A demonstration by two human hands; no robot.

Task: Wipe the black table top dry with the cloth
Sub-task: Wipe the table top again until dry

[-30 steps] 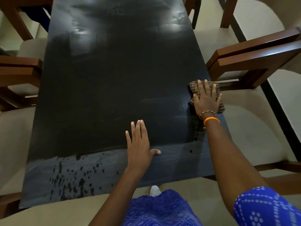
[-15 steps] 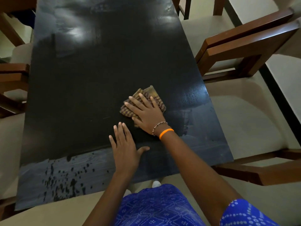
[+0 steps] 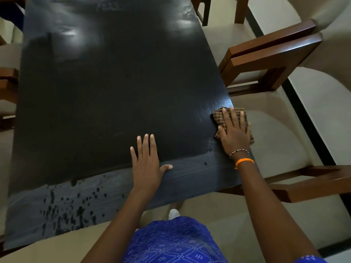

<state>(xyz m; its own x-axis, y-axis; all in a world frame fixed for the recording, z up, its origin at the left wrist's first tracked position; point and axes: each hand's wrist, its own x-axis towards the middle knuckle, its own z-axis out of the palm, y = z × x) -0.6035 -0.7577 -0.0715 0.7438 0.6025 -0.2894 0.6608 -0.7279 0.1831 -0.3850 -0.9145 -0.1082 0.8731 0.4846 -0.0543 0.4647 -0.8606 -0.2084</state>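
Note:
The black table top (image 3: 106, 95) fills the middle of the view. A brown checked cloth (image 3: 218, 115) lies at its right edge, partly hanging past it. My right hand (image 3: 234, 131) presses flat on the cloth with straight, spread fingers. My left hand (image 3: 147, 162) rests flat on the table near the front, fingers straight and together, thumb out to the right. Dark water drops (image 3: 70, 207) speckle the paler wet band along the front left edge.
Brown wooden chairs with beige seats stand round the table: one armrest (image 3: 271, 54) at the right, another (image 3: 311, 185) at the near right, more chair parts at the left edge (image 3: 7, 82). My blue patterned clothing (image 3: 171, 242) is below.
My right hand slid the cloth from the right edge to the table's middle, then back out to the right edge. My left hand has stayed flat near the front.

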